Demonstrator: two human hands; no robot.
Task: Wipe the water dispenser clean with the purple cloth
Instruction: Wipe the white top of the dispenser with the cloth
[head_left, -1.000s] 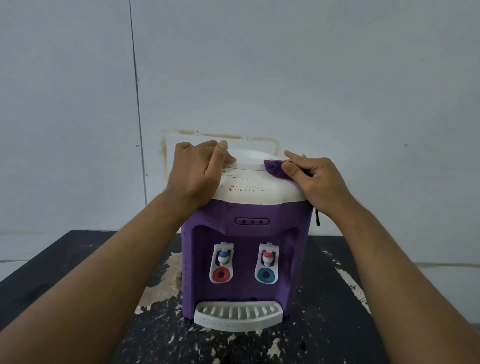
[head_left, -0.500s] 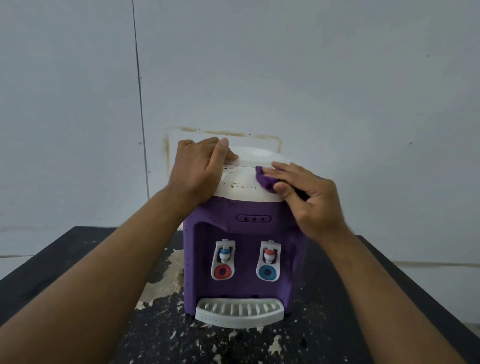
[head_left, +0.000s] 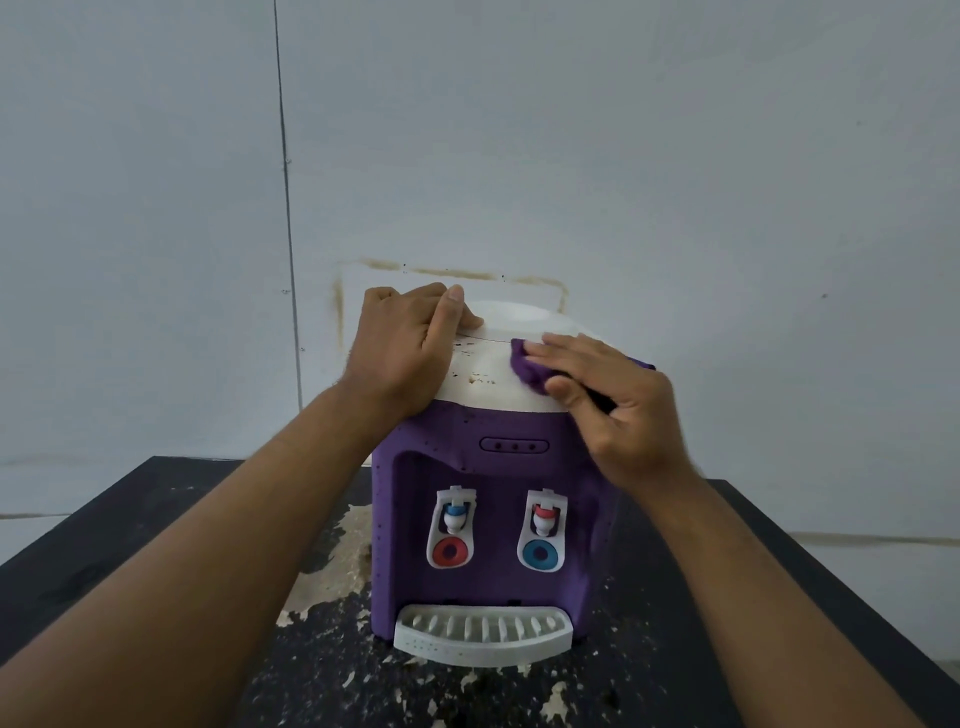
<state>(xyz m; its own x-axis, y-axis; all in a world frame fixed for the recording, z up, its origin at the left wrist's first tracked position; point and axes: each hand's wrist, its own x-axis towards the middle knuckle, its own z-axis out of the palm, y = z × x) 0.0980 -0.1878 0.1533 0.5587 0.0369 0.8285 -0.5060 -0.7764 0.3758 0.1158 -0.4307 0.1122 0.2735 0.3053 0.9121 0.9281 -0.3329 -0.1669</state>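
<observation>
Midway, at frame centre, our right hand (head_left: 618, 400) presses the purple cloth (head_left: 527, 366) flat-fingered on the white top of the water dispenser (head_left: 483, 519), our left hand (head_left: 405, 353) gripping its rim; we judge the specked top and purple front left to wipe

Purple cloth (head_left: 530, 366) mostly under right hand (head_left: 618, 400)

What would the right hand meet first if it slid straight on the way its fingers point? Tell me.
Likely the left hand: its thumb lies on top of the dispenser, just ahead of the right hand and the cloth. Depth is unclear.
</observation>
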